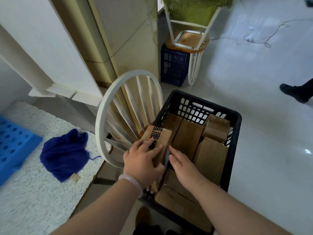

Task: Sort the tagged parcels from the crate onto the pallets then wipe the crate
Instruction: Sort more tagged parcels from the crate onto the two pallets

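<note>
1. Head view: the left hand lies on top of the printed parcel, fingers spread flat. The right hand presses straight, closed fingers against its right side.
2. The parcel sits tilted at the crate's left rim, partly raised above the other parcels packed inside.
3. Neither hand wraps under it. Squeezed only between palms, it could slip and drop back in, or tip over the rim toward the chair.
4. A dark strip shows between the hands, perhaps a tag. I cannot tell, and misreading it would send the parcel to the wrong pallet.
5. The blue pallet lies well to the left on the desk, past the cloth. A swing across could clip the chair back.
6. The crate may sit on the chair; a hard pull might shift it.
</note>
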